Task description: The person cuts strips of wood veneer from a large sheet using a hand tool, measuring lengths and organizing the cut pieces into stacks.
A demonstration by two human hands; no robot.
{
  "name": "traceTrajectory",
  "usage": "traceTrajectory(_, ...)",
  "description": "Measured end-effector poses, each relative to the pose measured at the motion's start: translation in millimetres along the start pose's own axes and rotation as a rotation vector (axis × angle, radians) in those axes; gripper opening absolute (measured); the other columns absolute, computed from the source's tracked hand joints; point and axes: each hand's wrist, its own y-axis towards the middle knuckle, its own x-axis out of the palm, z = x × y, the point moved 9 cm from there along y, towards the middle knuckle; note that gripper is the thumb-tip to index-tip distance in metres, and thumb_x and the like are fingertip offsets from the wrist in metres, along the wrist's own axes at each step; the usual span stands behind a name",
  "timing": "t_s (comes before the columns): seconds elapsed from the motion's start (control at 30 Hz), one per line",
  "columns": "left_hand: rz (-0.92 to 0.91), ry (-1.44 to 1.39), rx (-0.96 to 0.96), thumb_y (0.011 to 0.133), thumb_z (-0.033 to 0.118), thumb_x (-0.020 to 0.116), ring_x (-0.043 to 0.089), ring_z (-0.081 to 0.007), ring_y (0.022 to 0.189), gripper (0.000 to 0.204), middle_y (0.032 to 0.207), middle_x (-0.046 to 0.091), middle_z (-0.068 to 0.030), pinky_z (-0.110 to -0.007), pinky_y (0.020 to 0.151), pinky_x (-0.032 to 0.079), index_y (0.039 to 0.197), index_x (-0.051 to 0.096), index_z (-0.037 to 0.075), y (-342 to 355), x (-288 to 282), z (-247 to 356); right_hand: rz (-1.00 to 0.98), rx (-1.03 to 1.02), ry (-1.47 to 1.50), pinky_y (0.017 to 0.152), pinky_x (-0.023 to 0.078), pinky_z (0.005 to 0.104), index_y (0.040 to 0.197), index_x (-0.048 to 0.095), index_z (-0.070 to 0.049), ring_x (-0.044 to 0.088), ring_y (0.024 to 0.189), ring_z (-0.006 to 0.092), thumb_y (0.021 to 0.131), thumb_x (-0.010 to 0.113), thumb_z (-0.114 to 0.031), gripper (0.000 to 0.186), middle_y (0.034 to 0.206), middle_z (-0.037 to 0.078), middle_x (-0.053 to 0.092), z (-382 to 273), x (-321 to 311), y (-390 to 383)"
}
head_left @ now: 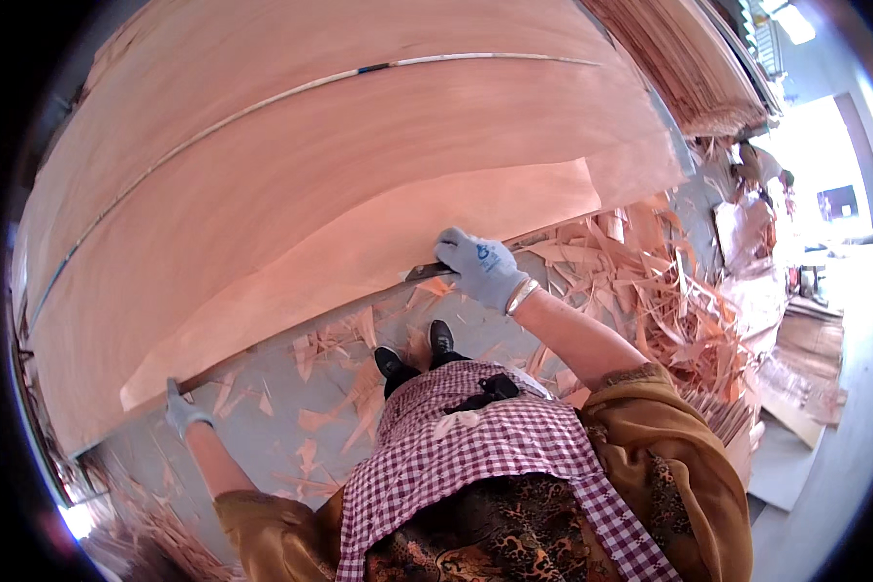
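The person wears pale gloves point(485, 270), brown sleeves point(664, 441), a purple-and-white checked apron point(514, 432) and black shoes point(441, 337).

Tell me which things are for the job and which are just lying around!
For the job:
- thin pale sheet, left hand at its edge
- dark tool in the right hand
- perhaps the long thin stick across the big sheet

Just lying about:
- heap of wood scraps
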Motion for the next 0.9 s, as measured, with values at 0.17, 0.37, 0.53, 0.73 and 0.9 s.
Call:
traceTrajectory(0.17,-0.028,0.087,0.043,0.081,0.032,0.066,0.043,-0.0124,0.063,0.034,0.072,0.050,0.0002,-0.029,0.056,0.037,0.094,0.067,0.001,11.0,1.5,0.4,-0.016,0.033,-0.017,0.074,0.049,0.0388,0.097,0.059,-0.009,0.060,0.089,0.0294,0.077,0.061,-0.018,0.022,0.106,0.008,0.054,3.9,13.1,-10.6)
traceTrajectory(0.37,-0.104,0.064,0.014,0.083,0.029,0.064,0.045,-0.0133,0.067,0.033,0.075,0.051,-0.0004,-0.028,0.060,0.040,0.098,0.066,0.000,27.4,6.0,-20.0,-0.140,0.073,0.024,0.072,0.049,0.0410,0.094,0.058,-0.010,0.060,0.090,0.0316,0.082,0.059,-0.034,0.027,0.105,0.011,0.053,20.7,7.4,-19.8)
traceTrajectory(0.53,-0.181,0.043,0.087,0.087,0.022,0.058,0.055,-0.0149,0.081,0.028,0.091,0.062,-0.0054,-0.027,0.073,0.044,0.104,0.063,0.001,56.2,-36.9,-26.9,-0.061,-0.012,0.066,0.075,0.050,0.0400,0.103,0.061,-0.015,0.060,0.093,0.0308,0.080,0.059,-0.030,0.028,0.104,0.011,0.057,7.9,9.8,1.9)
traceTrajectory(0.73,0.064,0.741,0.284,0.077,0.032,0.065,0.057,-0.0198,0.088,0.037,0.096,0.066,-0.0114,-0.037,0.081,0.045,0.095,0.065,-0.001,12.8,-39.8,36.7,0.017,-0.022,0.068,0.079,0.046,0.0375,0.103,0.063,-0.006,0.058,0.090,0.0313,0.080,0.058,-0.014,0.024,0.099,0.015,0.061,47.5,-5.9,4.4)
traceTrajectory(0.9,-0.055,0.124,0.147,0.072,0.021,0.073,0.056,-0.0170,0.070,0.026,0.086,0.065,-0.0085,-0.032,0.067,0.046,0.085,0.065,0.000,-26.2,-1.5,59.7,0.058,0.066,0.197,0.075,0.047,0.0354,0.103,0.058,-0.002,0.059,0.085,0.0287,0.076,0.065,-0.012,0.030,0.092,0.015,0.059,69.3,-6.6,-7.6)
